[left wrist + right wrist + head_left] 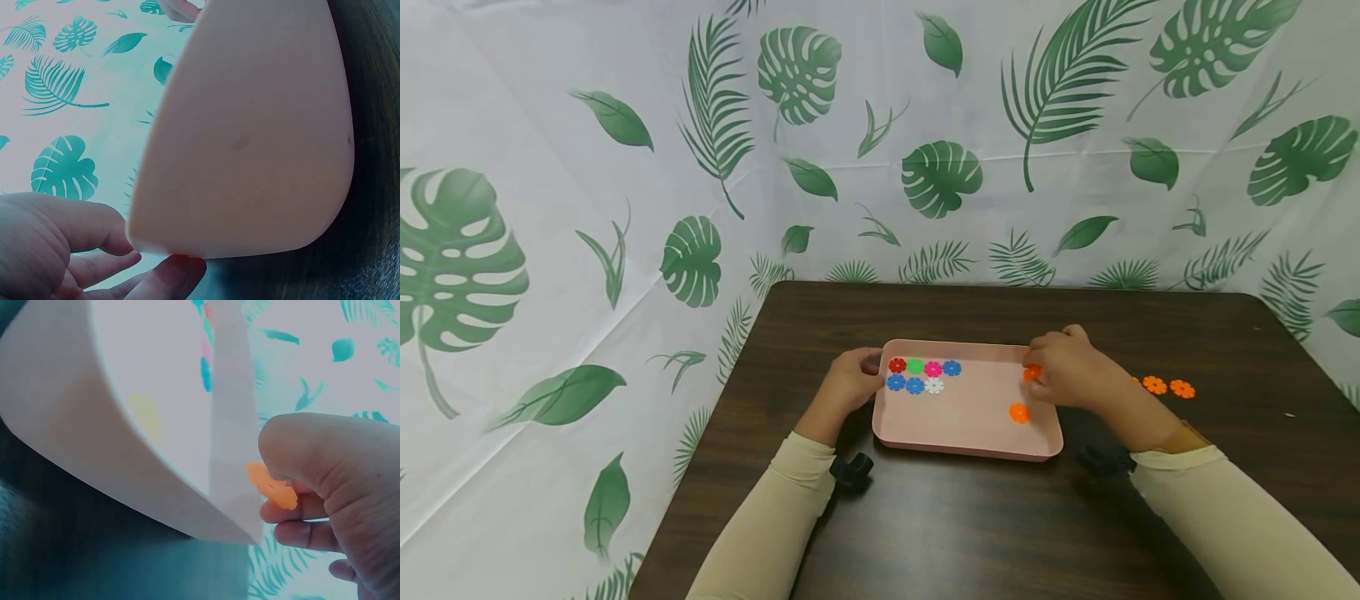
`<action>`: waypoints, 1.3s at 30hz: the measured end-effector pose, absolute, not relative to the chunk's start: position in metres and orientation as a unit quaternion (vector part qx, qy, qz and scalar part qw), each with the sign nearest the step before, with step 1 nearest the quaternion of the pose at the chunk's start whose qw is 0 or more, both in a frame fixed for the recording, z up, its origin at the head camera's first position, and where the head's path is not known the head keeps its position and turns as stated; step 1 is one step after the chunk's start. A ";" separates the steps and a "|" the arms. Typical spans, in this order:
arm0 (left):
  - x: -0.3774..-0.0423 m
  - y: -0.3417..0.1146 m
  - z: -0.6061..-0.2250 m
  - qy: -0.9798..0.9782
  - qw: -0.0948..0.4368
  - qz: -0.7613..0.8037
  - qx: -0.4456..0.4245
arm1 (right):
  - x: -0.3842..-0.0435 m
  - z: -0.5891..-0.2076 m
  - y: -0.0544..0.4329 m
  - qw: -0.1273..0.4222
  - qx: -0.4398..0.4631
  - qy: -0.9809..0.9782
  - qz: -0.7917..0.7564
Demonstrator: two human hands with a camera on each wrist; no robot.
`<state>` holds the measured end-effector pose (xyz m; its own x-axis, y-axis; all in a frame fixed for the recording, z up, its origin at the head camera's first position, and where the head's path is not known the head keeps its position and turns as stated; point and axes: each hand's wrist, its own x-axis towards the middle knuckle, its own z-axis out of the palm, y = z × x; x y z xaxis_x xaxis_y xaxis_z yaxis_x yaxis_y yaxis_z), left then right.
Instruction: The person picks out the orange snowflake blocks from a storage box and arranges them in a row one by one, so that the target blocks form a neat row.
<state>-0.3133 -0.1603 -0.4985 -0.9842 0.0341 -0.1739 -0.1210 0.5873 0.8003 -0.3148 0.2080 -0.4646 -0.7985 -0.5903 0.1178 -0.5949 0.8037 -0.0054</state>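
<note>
A pink tray (970, 429) lies on the table, with small notched flower-shaped discs inside it. My left hand (856, 379) grips the tray's left edge; in the left wrist view its thumb and fingers (181, 275) are at the tray's corner. Over the tray's right side my right hand (1063, 371) pinches an orange flower-shaped disc (273, 486) between thumb and fingers. Another orange disc (1019, 413) lies flat near the tray's right end. At the left, two rows hold a red disc (897, 365), a green one (915, 366), a pink one (933, 368), a white one (934, 386) and several blue discs (896, 382).
More orange discs (1155, 385) lie in a row on the dark wooden table (970, 525), right of the tray and partly behind my right wrist. A leaf-patterned white cloth (865, 225) hangs behind the table and along its left side.
</note>
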 end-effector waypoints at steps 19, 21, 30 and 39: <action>-0.313 -0.159 -0.500 0.888 0.091 0.450 -0.036 | -0.306 -0.449 0.252 0.065 0.272 -0.960 0.023; -0.313 -0.159 -0.500 0.888 0.091 0.449 -0.036 | -0.305 -0.450 0.260 0.060 0.264 -0.963 0.017; -0.314 -0.159 -0.501 0.888 0.097 0.448 -0.042 | -0.294 -0.456 0.306 0.050 0.228 -0.972 -0.003; -0.316 -0.160 -0.502 0.887 0.096 0.450 -0.037 | -0.276 -0.468 0.360 0.037 0.165 -0.986 -0.007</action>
<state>-0.3163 -0.1604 -0.5019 -0.9786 0.0203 -0.2047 -0.1532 0.5925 0.7909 -0.2761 0.3595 -0.4685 -0.9426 -0.3263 0.0715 -0.3252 0.9453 0.0258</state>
